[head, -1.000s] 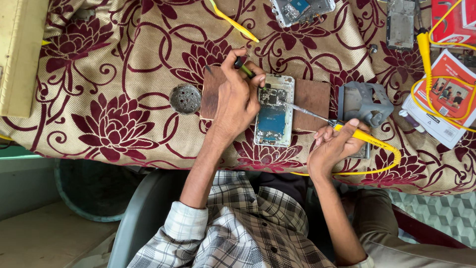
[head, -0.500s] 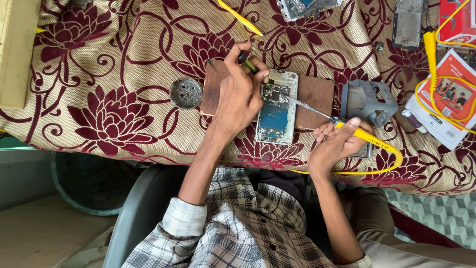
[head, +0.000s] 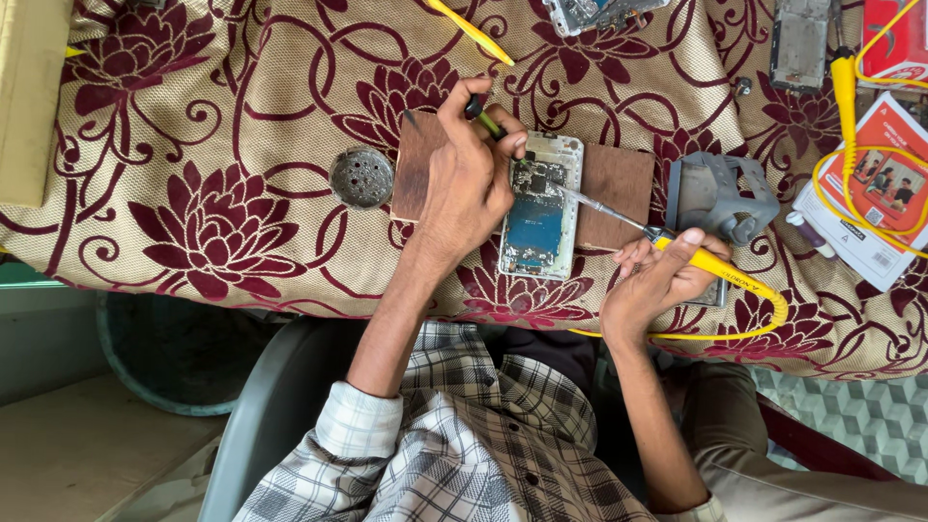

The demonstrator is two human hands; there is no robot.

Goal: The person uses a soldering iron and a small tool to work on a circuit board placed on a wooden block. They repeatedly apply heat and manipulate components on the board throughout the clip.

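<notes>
Table's covered in a woven beige cloth with big maroon flowers, tiled floor off to the right. On it sits a flat brown board with an opened phone on top, circuit board showing. Left hand pinches what looks like a thin dark tool over the phone. Right hand grips a yellow soldering iron, metal tip on the phone.

The person wears a checked shirt in white, grey and black, buttoned down the front, sleeves rolled back, and olive-brown trousers beside the shirt.
</notes>
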